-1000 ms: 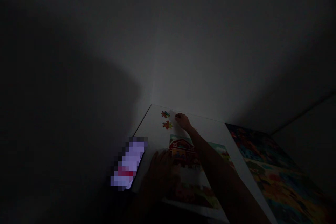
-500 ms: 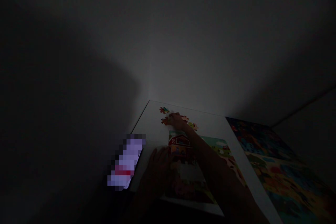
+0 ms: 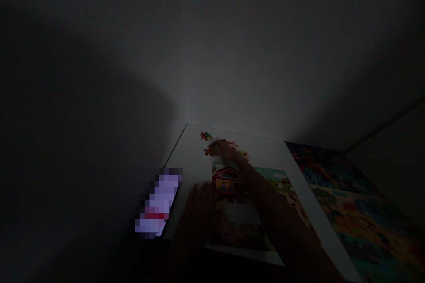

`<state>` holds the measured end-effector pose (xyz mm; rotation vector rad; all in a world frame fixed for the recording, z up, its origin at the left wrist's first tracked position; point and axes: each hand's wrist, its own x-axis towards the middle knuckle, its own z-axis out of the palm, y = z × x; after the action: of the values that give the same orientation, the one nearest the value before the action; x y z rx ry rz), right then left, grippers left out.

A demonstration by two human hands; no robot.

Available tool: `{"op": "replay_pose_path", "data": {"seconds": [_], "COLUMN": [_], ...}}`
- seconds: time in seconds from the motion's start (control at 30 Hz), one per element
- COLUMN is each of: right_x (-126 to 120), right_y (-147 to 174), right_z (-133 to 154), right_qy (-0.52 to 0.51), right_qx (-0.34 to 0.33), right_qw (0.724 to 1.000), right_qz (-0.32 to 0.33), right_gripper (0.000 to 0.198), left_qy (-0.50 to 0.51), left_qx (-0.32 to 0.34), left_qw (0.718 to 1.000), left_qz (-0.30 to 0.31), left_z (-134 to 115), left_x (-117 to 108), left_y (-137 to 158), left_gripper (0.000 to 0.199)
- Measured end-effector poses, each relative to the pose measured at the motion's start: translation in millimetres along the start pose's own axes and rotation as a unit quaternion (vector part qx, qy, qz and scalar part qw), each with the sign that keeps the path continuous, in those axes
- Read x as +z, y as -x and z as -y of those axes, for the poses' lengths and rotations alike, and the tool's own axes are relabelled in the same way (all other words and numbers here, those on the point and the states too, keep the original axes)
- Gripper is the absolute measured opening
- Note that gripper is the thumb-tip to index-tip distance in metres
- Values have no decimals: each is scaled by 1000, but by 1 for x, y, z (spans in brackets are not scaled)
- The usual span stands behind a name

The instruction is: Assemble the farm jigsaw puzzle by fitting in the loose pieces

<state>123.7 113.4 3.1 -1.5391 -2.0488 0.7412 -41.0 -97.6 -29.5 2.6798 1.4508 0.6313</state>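
A farm jigsaw puzzle (image 3: 229, 172) with a red barn lies partly assembled on the white table, with a bare gap in its lower middle. My right hand (image 3: 224, 149) reaches over it, fingers curled and pinched at a reddish-brown puzzle piece (image 3: 209, 151) beyond its far edge. My left hand (image 3: 201, 199) rests open along the puzzle's left edge, fingers apart and holding nothing. A small multicoloured puzzle piece (image 3: 206, 135) lies farther back. More loose pieces (image 3: 244, 154) lie right of my right hand, partly hidden by it. The light is very dim.
On the left edge of the white table (image 3: 186, 159) lies a lit phone (image 3: 161, 203), its screen blurred out. Two finished-looking colourful puzzles (image 3: 361, 216) cover the right side. Pale walls (image 3: 232, 75) meet in a corner behind the table.
My right hand has shifted slightly, its fingers curling more closely at the reddish-brown piece. My left hand stays by the puzzle's left edge. The whole view has moved a little.
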Motion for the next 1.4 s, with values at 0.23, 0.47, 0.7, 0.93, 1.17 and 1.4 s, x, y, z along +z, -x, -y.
{"op": "replay_pose_path", "data": {"seconds": [0.23,0.47,0.7,0.93,1.17,1.4], "right_x": [-7,-5,-4,-16,-43,-81], "right_y": [-29,-46,-43,-23,33,90], "right_z": [-17,-19,-23,-29,-53,-101], "right_qy": [-48,-50,-43,-31,-2,31], "right_qx": [52,79,43,-16,-38,4], "right_qw": [997,995,998,999,996,992], "right_qz": [-29,-44,-32,-33,-87,-126], "right_gripper": [27,31,26,27,24,22], "left_qy": [-8,-3,-4,-3,2,6], "left_qx": [-10,-9,-3,-3,-21,-27], "left_qw": [1000,1000,1000,1000,1000,999], "left_qz": [-4,7,9,1,-23,-28], "left_z": [-1,0,2,4,2,-1], "left_x": [-1,0,1,-1,2,-3], "left_y": [-1,-1,-2,-2,-2,-5], "left_gripper": [46,43,46,42,39,37]}}
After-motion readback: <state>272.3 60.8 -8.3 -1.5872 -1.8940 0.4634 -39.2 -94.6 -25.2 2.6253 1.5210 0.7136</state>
